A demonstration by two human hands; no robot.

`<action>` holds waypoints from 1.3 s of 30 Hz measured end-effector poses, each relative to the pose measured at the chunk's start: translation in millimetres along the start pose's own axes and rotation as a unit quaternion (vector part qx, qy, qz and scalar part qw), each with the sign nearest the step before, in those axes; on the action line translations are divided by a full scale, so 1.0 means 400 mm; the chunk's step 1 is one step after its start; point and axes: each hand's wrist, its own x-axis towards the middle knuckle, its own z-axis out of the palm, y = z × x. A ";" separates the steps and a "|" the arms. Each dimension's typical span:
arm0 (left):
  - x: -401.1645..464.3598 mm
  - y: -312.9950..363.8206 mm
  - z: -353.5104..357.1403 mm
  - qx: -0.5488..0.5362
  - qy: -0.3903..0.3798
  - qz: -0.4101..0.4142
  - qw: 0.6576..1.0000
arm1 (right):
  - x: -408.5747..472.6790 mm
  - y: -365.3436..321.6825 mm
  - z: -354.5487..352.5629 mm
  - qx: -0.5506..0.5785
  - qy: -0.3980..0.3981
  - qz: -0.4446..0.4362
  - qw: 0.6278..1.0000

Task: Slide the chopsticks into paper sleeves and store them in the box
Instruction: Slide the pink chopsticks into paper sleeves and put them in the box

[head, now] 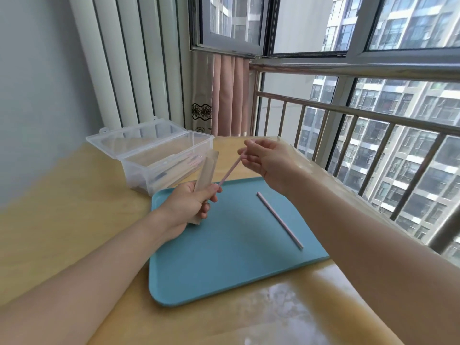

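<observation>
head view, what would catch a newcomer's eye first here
The two hands at centre: the left hand grips a paper sleeve while the right hand pinches a pink chopstick angled toward it. Below lies a blue tray with a second chopstick; an open clear box stands behind.

Teal tray (224,270), pale pink chopsticks (280,220), clear box (159,155), tan table (74,195).

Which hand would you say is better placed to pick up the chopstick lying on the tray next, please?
Probably the right hand: the loose chopstick lies on its side of the tray.
</observation>
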 end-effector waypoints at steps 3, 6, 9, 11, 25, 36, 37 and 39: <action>-0.003 0.006 -0.005 -0.021 -0.018 -0.017 0.999 | 0.034 0.007 -0.003 -0.010 0.002 -0.015 1.000; -0.002 0.002 -0.004 -0.033 -0.008 -0.003 0.999 | 0.054 0.019 -0.021 0.017 0.009 -0.011 1.000; -0.005 0.001 0.000 -0.035 -0.030 -0.002 0.999 | 0.078 0.005 -0.038 0.028 0.020 -0.021 0.999; -0.006 -0.001 0.000 -0.050 -0.049 -0.011 0.998 | 0.090 -0.019 -0.042 0.031 0.020 -0.042 0.998; -0.018 0.009 0.026 -0.029 -0.101 0.013 0.994 | 0.073 -0.117 -0.048 0.013 0.017 -0.145 0.989; -0.024 0.020 0.023 0.002 -0.102 0.044 0.994 | 0.072 -0.132 -0.079 -0.034 -0.008 -0.137 0.990; -0.024 0.021 0.023 0.008 -0.103 0.047 0.994 | 0.072 -0.131 -0.079 -0.044 -0.018 -0.127 0.991; -0.023 0.022 0.022 0.019 -0.107 0.048 0.993 | 0.071 -0.125 -0.080 -0.066 -0.044 -0.100 0.992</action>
